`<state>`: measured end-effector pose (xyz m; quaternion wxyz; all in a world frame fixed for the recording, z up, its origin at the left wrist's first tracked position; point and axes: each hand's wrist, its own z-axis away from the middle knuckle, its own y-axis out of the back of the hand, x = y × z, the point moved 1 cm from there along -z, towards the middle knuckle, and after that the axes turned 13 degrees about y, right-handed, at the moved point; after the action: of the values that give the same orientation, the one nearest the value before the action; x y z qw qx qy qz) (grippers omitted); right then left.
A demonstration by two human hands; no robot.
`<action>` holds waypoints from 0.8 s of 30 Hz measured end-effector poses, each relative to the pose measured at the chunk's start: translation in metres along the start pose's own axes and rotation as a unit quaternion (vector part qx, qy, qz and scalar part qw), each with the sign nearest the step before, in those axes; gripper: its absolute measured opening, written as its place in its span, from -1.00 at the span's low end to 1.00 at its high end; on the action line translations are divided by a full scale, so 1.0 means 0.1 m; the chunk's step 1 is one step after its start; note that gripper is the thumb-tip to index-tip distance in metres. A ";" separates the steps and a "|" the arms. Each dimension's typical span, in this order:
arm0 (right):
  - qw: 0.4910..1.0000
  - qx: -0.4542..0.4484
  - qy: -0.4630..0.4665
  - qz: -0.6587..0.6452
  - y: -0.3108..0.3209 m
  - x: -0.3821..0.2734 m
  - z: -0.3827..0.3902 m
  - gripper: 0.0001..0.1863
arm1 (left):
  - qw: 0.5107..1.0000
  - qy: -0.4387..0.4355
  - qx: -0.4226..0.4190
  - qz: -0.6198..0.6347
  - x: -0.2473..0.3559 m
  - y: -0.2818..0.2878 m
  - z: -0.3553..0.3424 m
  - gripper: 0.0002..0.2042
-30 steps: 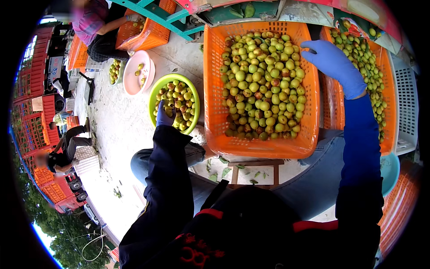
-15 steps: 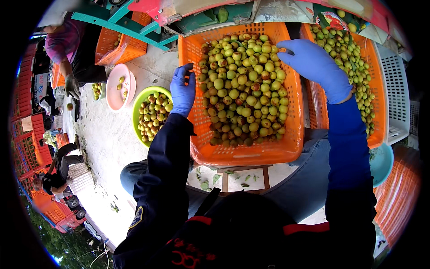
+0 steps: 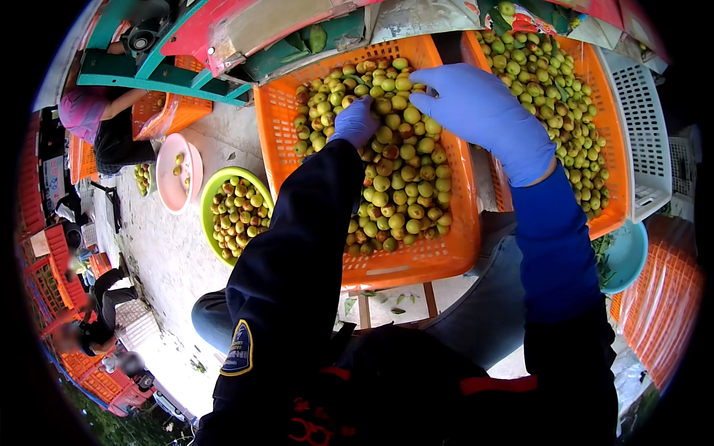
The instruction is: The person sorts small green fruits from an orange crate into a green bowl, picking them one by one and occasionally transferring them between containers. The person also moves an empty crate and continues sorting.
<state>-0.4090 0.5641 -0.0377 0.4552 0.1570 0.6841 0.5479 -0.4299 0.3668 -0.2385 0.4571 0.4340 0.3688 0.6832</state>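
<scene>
Green jujubes [image 3: 405,171] were touched by the left fingers [image 3: 363,110] — grip and spread hidden — and overhung by the right fingers [image 3: 437,78], parted, empty.

At the frame's centre a crate [image 3: 455,256] holds fruit [image 3: 398,195], the left hand [image 3: 357,123] among it, the right hand [image 3: 487,111] over the crate's right edge. At upper right stand a second fruit-filled crate [image 3: 619,152], then a basket [image 3: 641,130], with a basin [image 3: 632,256] below them. Left of centre sits a bowl [image 3: 209,195] of fruit, a tub [image 3: 168,195] to its upper left.
</scene>
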 end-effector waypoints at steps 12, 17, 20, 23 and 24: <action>0.999 0.037 -0.001 0.001 0.04 0.15 -0.05 -0.62 | 0.980 0.000 0.060 0.189 0.23 0.11 -0.11 -0.75; 0.997 -0.052 -0.053 -0.027 0.09 0.02 -0.18 -0.63 | 0.979 -0.198 0.030 -0.034 0.28 -0.24 -0.32 -0.75; 0.999 -0.011 -0.031 0.000 0.08 0.13 -0.13 -0.63 | 0.982 -0.162 -0.023 -0.093 0.50 -0.22 -0.32 -0.69; 0.998 -0.054 -0.043 -0.006 0.11 0.04 -0.16 -0.62 | 0.981 -0.156 -0.026 -0.115 0.43 -0.31 -0.38 -0.68; 0.998 -0.051 -0.039 -0.009 0.13 0.01 -0.18 -0.62 | 0.980 -0.158 -0.026 -0.121 0.35 -0.38 -0.42 -0.69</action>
<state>-0.4277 0.5586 -0.0266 0.4939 0.1490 0.6382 0.5715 -0.4646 0.4071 -0.2784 0.5999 0.4764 0.3234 0.5555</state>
